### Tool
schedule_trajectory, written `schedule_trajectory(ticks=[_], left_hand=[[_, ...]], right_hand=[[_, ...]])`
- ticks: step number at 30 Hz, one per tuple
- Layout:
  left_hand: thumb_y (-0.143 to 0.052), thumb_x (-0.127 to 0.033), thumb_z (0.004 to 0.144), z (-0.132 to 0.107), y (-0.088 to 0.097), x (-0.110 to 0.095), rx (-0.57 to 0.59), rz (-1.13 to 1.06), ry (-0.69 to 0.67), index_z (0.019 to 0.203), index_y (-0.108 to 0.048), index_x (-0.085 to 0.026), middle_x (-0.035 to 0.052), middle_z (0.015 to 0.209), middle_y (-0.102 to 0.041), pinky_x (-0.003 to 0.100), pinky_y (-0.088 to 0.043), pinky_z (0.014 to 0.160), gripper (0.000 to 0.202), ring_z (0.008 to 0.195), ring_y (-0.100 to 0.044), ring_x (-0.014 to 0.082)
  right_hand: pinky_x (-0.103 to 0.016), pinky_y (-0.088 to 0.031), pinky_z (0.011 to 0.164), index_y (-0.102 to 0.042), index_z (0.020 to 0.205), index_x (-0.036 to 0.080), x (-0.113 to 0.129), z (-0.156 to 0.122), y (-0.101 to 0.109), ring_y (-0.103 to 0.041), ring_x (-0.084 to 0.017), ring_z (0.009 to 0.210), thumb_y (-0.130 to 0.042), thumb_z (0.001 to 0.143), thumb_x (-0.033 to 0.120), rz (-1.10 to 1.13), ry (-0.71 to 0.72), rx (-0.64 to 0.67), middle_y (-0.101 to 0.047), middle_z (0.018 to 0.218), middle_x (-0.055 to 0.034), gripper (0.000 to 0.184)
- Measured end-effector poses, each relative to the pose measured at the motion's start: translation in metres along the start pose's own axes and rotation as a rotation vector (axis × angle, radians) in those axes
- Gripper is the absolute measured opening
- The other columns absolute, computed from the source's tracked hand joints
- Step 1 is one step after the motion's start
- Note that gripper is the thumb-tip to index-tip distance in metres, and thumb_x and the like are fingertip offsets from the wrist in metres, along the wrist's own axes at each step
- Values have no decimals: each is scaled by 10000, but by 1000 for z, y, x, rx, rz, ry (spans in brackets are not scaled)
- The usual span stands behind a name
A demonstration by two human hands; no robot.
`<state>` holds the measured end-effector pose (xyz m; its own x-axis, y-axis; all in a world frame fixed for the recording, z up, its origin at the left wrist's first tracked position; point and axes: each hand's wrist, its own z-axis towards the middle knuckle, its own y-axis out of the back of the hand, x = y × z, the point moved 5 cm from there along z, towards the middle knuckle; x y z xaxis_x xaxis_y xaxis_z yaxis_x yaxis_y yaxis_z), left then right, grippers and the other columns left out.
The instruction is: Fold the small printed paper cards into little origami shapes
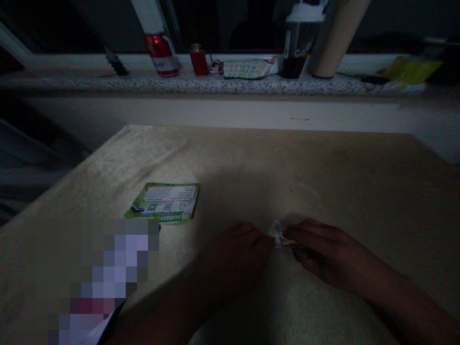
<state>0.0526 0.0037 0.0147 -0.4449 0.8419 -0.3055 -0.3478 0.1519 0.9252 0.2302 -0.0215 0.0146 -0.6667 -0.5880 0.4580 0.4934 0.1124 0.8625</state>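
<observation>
A small folded scrap of printed paper [278, 234], white with yellow and red, lies between my hands on the beige table [323, 172]. My left hand [235, 256] pinches its left edge with curled fingers. My right hand [321, 249] pinches its right side, fingers pressed together. Both forearms reach in from the bottom of the dim view.
A green printed leaflet [164, 202] lies flat to the left. A blurred patch covers the lower left. On the stone sill behind stand a red can [162, 55], a red lighter [198, 60], a printed packet [247, 68], a dark cup [298, 45] and a pale cylinder [334, 38].
</observation>
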Motion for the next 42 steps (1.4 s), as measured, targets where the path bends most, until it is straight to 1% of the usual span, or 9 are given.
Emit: schedule_trajectory(ticks=[4,8,13,16,21,25,32,38,42], left_hand=[[-587,-193,950,0,2,0,-14,1,14,1036,-666,-162,36,902,-724,373,-499,745,121,799,-615,217],[-664,-236,907,0,2,0,-12,-2,14,1048,-660,-176,24,938,-729,382,-503,769,153,837,-627,222],[-611,-135,928,0,1,1,-29,29,48,1033,-677,-182,22,878,-727,349,-490,716,133,777,-622,206],[-605,-125,925,-1,0,3,-50,-8,77,1024,-685,-177,34,862,-720,342,-485,723,137,775,-620,206],[-571,-158,959,-2,-6,13,-45,-169,228,1087,-675,-185,37,977,-734,384,-462,860,167,899,-631,217],[-541,-179,976,-2,-10,16,-26,-223,314,1059,-677,-197,31,988,-730,420,-424,925,160,928,-623,223],[-546,-216,968,-2,-11,14,-54,-189,408,1013,-670,-184,57,966,-719,451,-422,922,136,900,-632,239],[-537,-228,965,1,-12,13,-42,-156,488,1027,-655,-184,69,991,-736,475,-439,914,140,905,-658,257],[-565,-235,949,1,-12,14,-42,-126,515,1085,-642,-178,80,1033,-742,494,-449,932,167,929,-673,270]], right_hand=[[-314,-600,878,-611,1270,236,0,-2,0,-692,-190,1020,-575,945,103,-1,32,-34,-705,1142,-64,353],[-305,-598,885,-626,1243,231,2,0,1,-692,-186,1018,-581,950,100,19,61,-49,-708,1123,-61,323],[-292,-597,874,-640,1246,240,2,2,1,-698,-174,1010,-571,960,96,61,37,-42,-711,1130,-63,327],[-280,-599,840,-647,1250,256,3,3,2,-706,-167,972,-575,973,116,95,46,-60,-722,1095,-52,318],[-249,-581,863,-662,1229,254,2,6,2,-693,-156,1023,-572,988,128,191,32,-130,-707,1107,-62,286],[-221,-566,842,-677,1163,233,-3,9,-1,-691,-132,988,-574,982,105,247,-3,-154,-700,1067,-53,244],[-220,-551,772,-696,1041,231,-11,11,-5,-696,-123,901,-612,937,69,320,-83,-190,-712,998,-28,210],[-220,-548,755,-703,1028,236,-10,11,-7,-697,-121,881,-610,928,62,313,-112,-200,-711,995,-23,221],[-230,-551,743,-705,1011,232,-11,11,-10,-700,-130,880,-615,925,68,310,-130,-194,-713,1005,-28,207]])
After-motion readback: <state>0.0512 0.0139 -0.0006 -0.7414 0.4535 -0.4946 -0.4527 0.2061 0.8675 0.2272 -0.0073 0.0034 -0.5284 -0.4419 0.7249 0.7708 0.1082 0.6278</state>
